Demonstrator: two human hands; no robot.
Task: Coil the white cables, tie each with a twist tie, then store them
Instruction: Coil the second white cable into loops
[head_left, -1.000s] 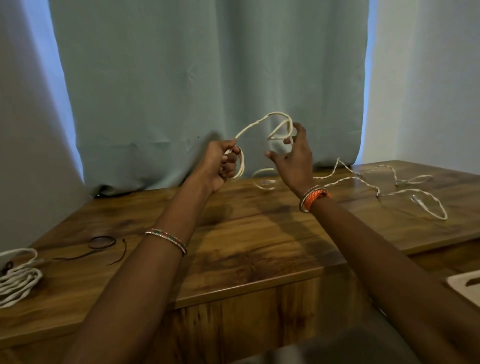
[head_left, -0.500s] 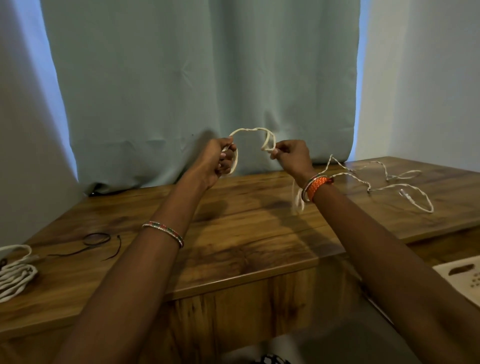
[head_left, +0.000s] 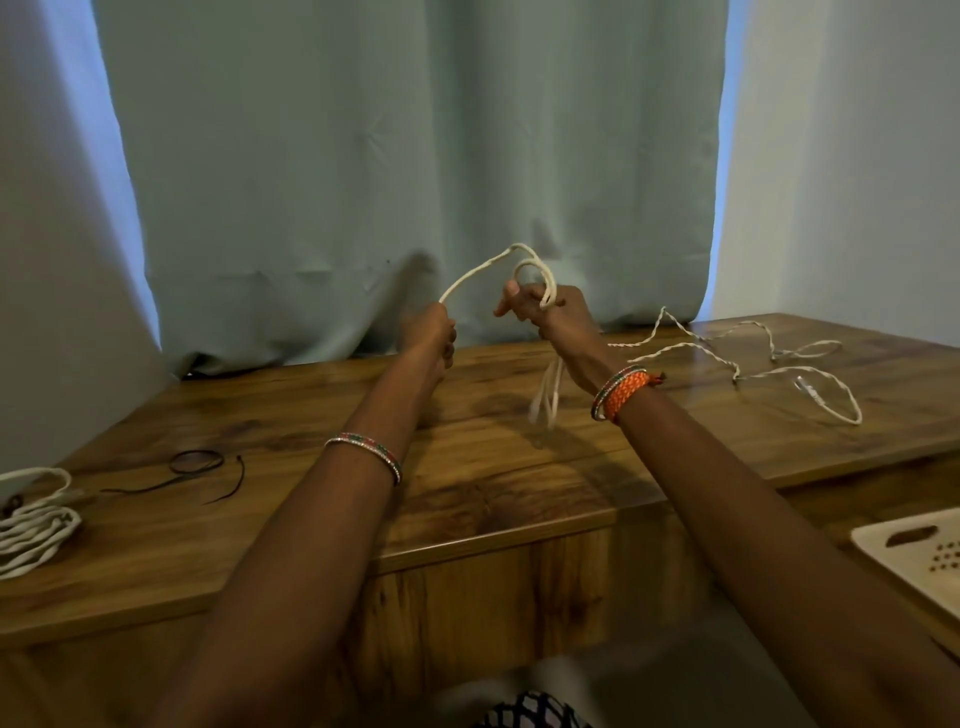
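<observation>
white cable (head_left: 485, 270) looped over right fingers (head_left: 524, 306)

- The left hand (head_left: 428, 330) grips the white cable (head_left: 483, 270) above the wooden surface (head_left: 493, 467).
- The right hand (head_left: 545, 312) holds loops of the same cable; some strands hang below it, blurred.
- The rest of this cable lies loose on the surface at the right.
- A coiled white cable (head_left: 34, 525) lies at the left edge, near black twist ties (head_left: 197, 462).
- A white basket (head_left: 919, 556) shows at the lower right.
</observation>
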